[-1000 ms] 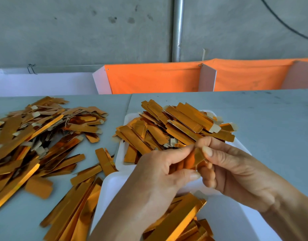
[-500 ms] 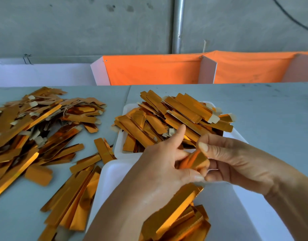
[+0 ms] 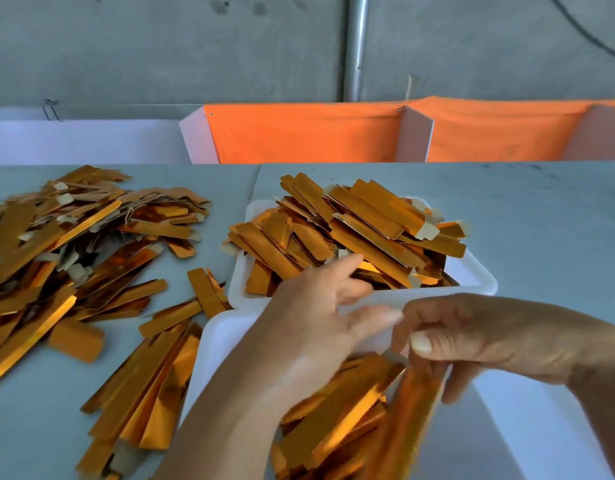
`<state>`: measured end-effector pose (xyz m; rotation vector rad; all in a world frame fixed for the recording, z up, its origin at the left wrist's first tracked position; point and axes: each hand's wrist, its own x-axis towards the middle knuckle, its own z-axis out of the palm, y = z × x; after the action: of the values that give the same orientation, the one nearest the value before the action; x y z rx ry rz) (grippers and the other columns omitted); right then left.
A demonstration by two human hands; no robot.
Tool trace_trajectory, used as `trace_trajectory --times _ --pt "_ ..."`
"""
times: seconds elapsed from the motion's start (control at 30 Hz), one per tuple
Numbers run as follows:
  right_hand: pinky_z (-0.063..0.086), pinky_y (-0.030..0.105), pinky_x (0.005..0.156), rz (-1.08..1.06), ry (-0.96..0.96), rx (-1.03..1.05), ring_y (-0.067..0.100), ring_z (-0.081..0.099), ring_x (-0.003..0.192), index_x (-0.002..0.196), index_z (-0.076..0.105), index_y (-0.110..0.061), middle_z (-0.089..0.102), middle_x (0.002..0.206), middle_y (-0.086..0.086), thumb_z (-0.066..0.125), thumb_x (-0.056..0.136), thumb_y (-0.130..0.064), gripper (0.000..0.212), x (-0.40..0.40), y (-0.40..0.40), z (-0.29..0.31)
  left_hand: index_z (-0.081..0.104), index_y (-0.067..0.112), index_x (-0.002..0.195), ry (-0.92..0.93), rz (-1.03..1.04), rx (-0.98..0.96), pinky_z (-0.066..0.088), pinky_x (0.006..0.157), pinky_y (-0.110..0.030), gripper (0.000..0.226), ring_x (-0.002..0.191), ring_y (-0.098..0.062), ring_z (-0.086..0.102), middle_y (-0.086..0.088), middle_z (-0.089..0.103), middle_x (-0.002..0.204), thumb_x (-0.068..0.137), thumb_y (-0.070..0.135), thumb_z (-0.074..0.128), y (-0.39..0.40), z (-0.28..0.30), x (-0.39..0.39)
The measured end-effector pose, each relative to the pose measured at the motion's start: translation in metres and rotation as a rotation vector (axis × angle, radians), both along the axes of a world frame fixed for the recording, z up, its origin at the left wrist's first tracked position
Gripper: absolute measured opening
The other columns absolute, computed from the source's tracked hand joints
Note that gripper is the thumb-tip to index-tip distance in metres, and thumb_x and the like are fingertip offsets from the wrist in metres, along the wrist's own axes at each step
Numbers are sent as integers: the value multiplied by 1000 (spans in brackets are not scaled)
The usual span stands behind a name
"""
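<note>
Above the near tray (image 3: pixel 226 327), gold strip (image 3: pixel 413 403) in the pinch of the right hand (image 3: pixel 500 337); left hand (image 3: pixel 320 320) spread.

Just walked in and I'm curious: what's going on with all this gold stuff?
A person is working through foil pieces by hand. The right hand holds one gold strip over the near tray, blurred by motion. The left hand, fingers straight, reaches toward the heaped far tray. More strips lie in a loose pile on the table.
</note>
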<state>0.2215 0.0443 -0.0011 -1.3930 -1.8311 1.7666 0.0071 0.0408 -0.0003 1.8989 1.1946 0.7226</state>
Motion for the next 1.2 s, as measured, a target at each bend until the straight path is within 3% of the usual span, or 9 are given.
trace_trajectory --times 0.07,0.17,0.47,0.57,0.7,0.83,0.93,1.07,1.2 --pt "57 27 74 12 -180 -16 19 72 89 108 63 -29 72 97 2 64 82 -53 35 2 0 -6 38 42 138 -1 92 91 36 69 0 57 98 14 50 23 56 127 85 54 53 3 -1 -2" --pt "58 26 72 34 -366 -9 16 73 79 114 55 -38 70 98 3 60 91 -38 24 -6 1 -19 45 39 135 71 151 165 36 62 6 46 88 14 48 22 60 121 90 49 50 5 -3 -1" --pt "58 23 67 -39 -394 6 14 73 73 109 58 -27 74 88 1 58 94 -26 15 -25 7 -33 51 38 130 245 168 115 32 60 1 36 96 6 50 20 64 114 95 30 53 6 -9 -1" --pt "58 24 68 -88 -355 35 15 73 77 105 61 -30 71 94 0 57 94 -18 17 -23 6 -29 55 31 126 338 138 10 38 69 -6 35 102 -2 56 12 63 116 92 28 58 2 -12 -3" --pt "59 26 71 -72 -294 15 15 73 78 106 61 -25 73 91 2 62 91 -26 15 -30 5 -27 51 23 125 714 -63 -241 45 83 -22 48 100 -12 53 4 55 116 82 34 70 -4 -14 9" --pt "59 25 71 -99 -311 42 16 73 75 105 61 -21 75 86 4 66 88 -31 21 -39 4 -32 46 17 131 974 -148 -205 43 102 -38 57 115 -25 53 -4 53 125 82 32 71 -1 -16 23" --pt "58 24 66 -97 -285 9 17 73 74 106 59 -21 75 83 3 65 89 -32 22 -38 3 -30 49 18 126 875 -92 -144 43 95 -31 49 109 -21 53 -1 54 121 84 31 70 -1 -19 22" --pt "57 25 65 -89 -240 -43 21 74 76 108 58 -26 75 87 2 63 90 -36 22 -27 3 -19 60 22 107 556 53 -62 38 64 -15 18 85 -9 53 6 56 100 89 23 61 0 -24 12" --pt "54 23 64 -59 -213 -11 17 72 72 104 65 -23 74 83 2 60 91 -33 17 -16 0 -6 61 27 90 372 67 -90 35 50 -10 4 66 -2 52 11 57 79 91 25 58 2 -20 3"
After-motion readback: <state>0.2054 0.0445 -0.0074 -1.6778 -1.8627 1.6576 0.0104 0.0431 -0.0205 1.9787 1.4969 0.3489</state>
